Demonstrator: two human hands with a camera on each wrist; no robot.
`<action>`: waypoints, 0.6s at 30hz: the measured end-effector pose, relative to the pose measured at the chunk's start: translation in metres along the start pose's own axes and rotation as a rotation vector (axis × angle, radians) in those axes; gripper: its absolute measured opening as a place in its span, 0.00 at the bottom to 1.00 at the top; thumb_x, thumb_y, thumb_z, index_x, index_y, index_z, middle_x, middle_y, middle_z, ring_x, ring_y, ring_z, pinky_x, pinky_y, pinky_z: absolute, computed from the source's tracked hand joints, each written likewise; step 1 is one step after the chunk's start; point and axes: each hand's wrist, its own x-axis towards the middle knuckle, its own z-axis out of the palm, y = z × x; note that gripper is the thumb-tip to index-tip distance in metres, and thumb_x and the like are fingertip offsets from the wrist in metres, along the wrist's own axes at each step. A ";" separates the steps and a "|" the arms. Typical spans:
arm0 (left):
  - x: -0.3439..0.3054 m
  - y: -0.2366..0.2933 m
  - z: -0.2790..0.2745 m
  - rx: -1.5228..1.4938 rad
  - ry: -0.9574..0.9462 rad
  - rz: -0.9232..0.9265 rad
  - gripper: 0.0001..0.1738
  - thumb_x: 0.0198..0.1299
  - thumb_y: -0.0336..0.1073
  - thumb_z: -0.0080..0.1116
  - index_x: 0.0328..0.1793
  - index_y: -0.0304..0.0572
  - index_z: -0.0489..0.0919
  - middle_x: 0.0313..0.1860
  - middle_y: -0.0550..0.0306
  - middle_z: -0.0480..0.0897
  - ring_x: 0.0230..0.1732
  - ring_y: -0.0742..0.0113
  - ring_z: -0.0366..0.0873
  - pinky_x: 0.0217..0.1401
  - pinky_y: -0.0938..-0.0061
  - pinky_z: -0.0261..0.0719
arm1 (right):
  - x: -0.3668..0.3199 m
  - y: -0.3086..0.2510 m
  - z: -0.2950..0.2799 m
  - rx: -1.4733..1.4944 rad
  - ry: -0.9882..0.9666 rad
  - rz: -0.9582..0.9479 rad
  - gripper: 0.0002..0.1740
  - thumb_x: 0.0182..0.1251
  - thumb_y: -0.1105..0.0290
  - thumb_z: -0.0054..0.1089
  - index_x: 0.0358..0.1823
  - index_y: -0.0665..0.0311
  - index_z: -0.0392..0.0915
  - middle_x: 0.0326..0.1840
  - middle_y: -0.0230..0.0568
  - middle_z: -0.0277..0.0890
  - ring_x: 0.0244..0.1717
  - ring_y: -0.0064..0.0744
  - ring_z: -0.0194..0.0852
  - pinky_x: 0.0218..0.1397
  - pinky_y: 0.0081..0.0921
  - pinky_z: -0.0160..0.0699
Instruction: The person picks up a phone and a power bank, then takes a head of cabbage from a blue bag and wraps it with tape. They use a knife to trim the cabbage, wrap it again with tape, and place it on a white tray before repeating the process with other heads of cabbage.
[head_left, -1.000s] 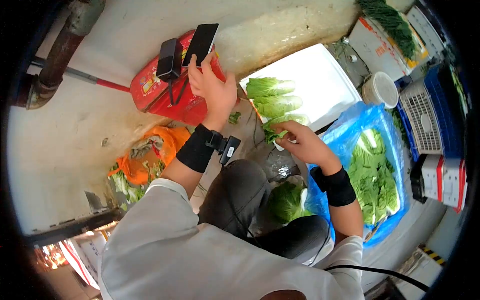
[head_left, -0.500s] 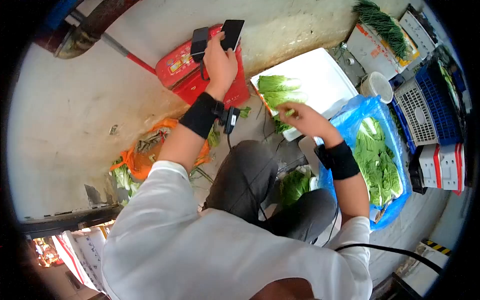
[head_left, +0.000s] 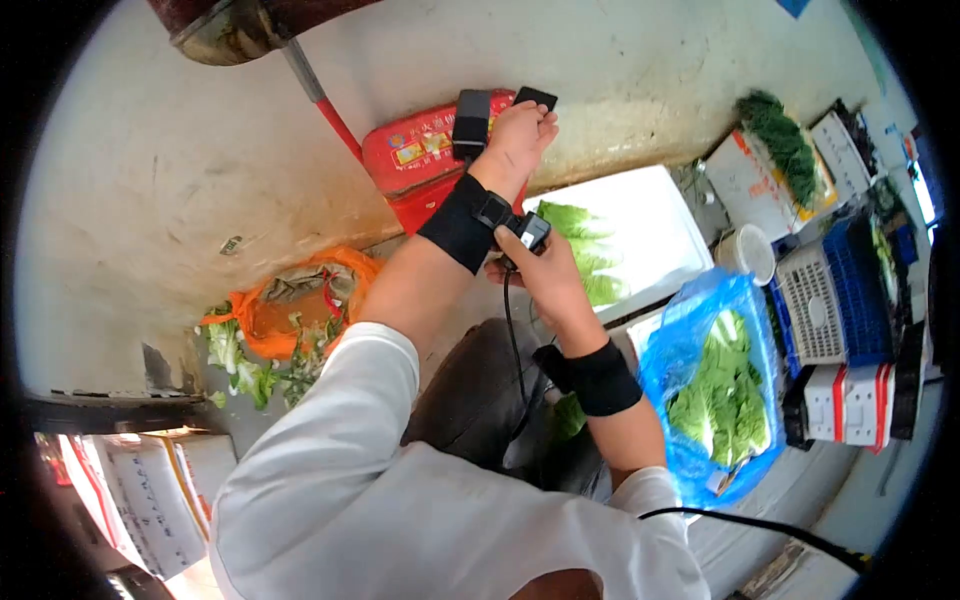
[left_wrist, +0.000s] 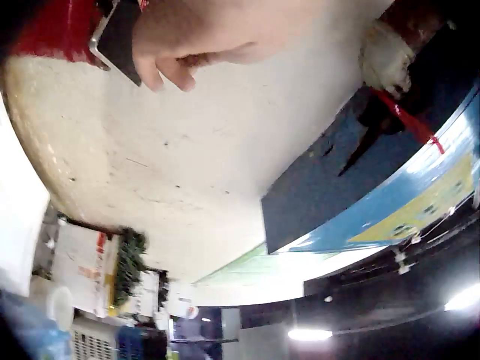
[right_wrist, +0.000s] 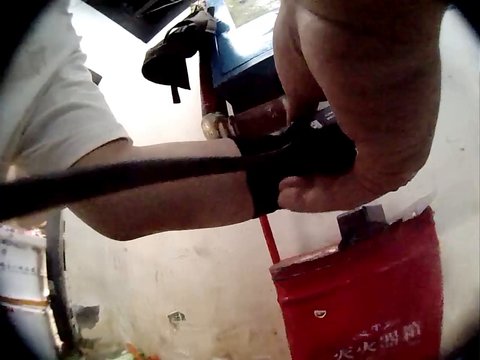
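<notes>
My right hand (head_left: 550, 280) pinches the small black camera (head_left: 533, 231) strapped to my left wrist, its thumb on the near side. In the right wrist view, the fingers (right_wrist: 319, 193) bend round that camera, over the black wristband (right_wrist: 262, 187). My left hand (head_left: 518, 140) hangs with loosely bent fingers in front of a black phone (head_left: 537, 98) and partly hides it. Beside the phone, a black block-shaped device (head_left: 471, 125) stands on a red box (head_left: 410, 165). In the left wrist view, the phone (left_wrist: 116, 41) stands behind the fingers.
Chinese cabbages (head_left: 595, 260) lie on a white foam box (head_left: 655, 210). More leafy cabbage (head_left: 725, 400) fills a blue plastic bag (head_left: 655, 345) on the right. An orange bag (head_left: 262, 335) of scraps sits at left. A black cable (head_left: 515, 350) trails from the wrist camera.
My right hand has left the cabbages and moved left and up to the left wrist's camera, which it now holds. The left hand has drawn off the phone's face, and the head view has turned.
</notes>
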 end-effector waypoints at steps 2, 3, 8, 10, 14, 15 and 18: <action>-0.010 0.001 0.013 -0.013 0.039 0.048 0.16 0.66 0.21 0.52 0.58 0.42 0.74 0.54 0.53 0.80 0.51 0.54 0.83 0.62 0.54 0.81 | -0.007 -0.014 0.010 0.058 0.060 -0.043 0.14 0.73 0.66 0.67 0.46 0.71 0.76 0.35 0.38 0.82 0.29 0.28 0.84 0.32 0.23 0.86; -0.019 0.001 0.016 0.520 0.072 0.480 0.16 0.64 0.20 0.53 0.57 0.42 0.75 0.54 0.52 0.80 0.49 0.54 0.83 0.58 0.56 0.81 | -0.009 -0.020 0.016 0.012 0.092 -0.084 0.14 0.71 0.66 0.68 0.43 0.71 0.76 0.32 0.35 0.80 0.26 0.24 0.81 0.30 0.22 0.82; -0.052 0.016 0.023 1.678 -0.144 1.352 0.16 0.56 0.24 0.57 0.52 0.44 0.79 0.52 0.49 0.79 0.43 0.47 0.84 0.51 0.54 0.78 | -0.024 -0.046 0.037 -0.246 0.161 -0.150 0.16 0.70 0.65 0.70 0.40 0.71 0.76 0.26 0.37 0.81 0.22 0.23 0.80 0.27 0.22 0.77; -0.056 0.009 0.028 1.740 -0.078 1.358 0.19 0.60 0.28 0.57 0.58 0.47 0.79 0.53 0.50 0.79 0.44 0.45 0.84 0.46 0.57 0.81 | -0.032 -0.049 0.033 -0.359 0.161 -0.164 0.16 0.70 0.65 0.69 0.41 0.73 0.76 0.27 0.38 0.82 0.21 0.23 0.81 0.27 0.22 0.76; -0.037 0.015 0.031 1.060 0.009 0.741 0.14 0.60 0.24 0.55 0.53 0.44 0.77 0.49 0.52 0.78 0.45 0.55 0.84 0.50 0.58 0.81 | -0.053 -0.043 0.045 -0.247 0.071 -0.114 0.16 0.72 0.64 0.67 0.43 0.73 0.75 0.28 0.37 0.81 0.23 0.25 0.83 0.27 0.21 0.77; -0.034 0.019 0.034 0.633 -0.005 0.461 0.11 0.59 0.22 0.53 0.47 0.44 0.76 0.48 0.53 0.76 0.46 0.58 0.83 0.52 0.56 0.80 | -0.058 -0.036 0.045 -0.192 0.061 -0.046 0.15 0.74 0.64 0.64 0.43 0.73 0.76 0.30 0.38 0.81 0.24 0.28 0.83 0.27 0.23 0.81; -0.043 0.043 0.037 -0.314 -0.066 -0.104 0.06 0.63 0.23 0.51 0.41 0.44 0.73 0.46 0.54 0.75 0.47 0.60 0.81 0.54 0.55 0.81 | -0.053 -0.016 0.036 -0.104 -0.033 0.053 0.17 0.78 0.62 0.58 0.44 0.74 0.75 0.32 0.42 0.80 0.25 0.35 0.85 0.28 0.29 0.88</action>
